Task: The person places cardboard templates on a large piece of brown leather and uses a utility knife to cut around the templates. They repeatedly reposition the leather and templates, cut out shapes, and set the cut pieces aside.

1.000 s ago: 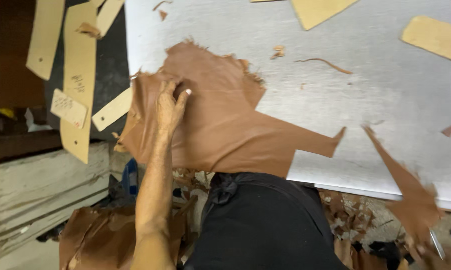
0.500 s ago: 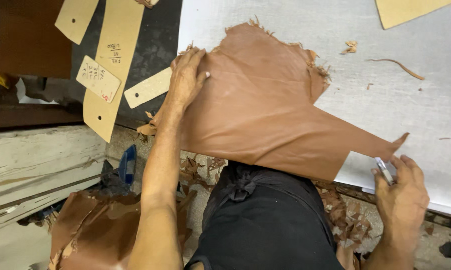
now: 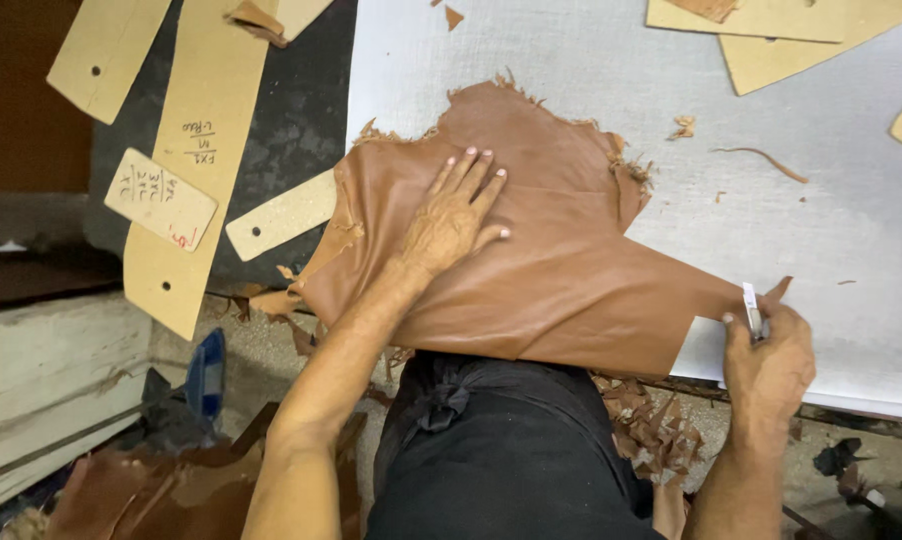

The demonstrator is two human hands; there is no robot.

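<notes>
1. Nearest to me: black clothing (image 3: 511, 470) fills the bottom centre. Brown offcuts (image 3: 651, 425) lie on the floor just beside it, and a larger crumpled brown hide (image 3: 141, 495) sits lower left.
2. Right hand (image 3: 768, 362): it now rests at the near edge of the desk (image 3: 831, 200), fingers curled around a small pale-handled knife (image 3: 750, 305). Half a second ago it was lower and just arriving; one second ago it was out of view. The blade tip sits at the narrow right-hand point of the leather piece (image 3: 561, 270). I cannot tell whether the blade touches the leather.
3. Left hand (image 3: 456, 215): fingers spread, palm flat, pressing down on the middle of the leather piece. A second ago it gripped the piece's left edge; it has since moved inward.
4. Leather piece: it lies mostly on the white desk surface, its left edge overhanging onto the dark mat (image 3: 291, 130). It has shifted farther onto the desk and lies flatter than before. My judgement: the piece is now pinned and positioned for cutting.
5. Farther left: tan card patterns (image 3: 206, 120) lie on the dark mat, one small tag (image 3: 161, 200) on top.
6. Farthest: more card patterns (image 3: 771, 30) at the desk's far edge, with loose leather slivers (image 3: 766, 162) between.
</notes>
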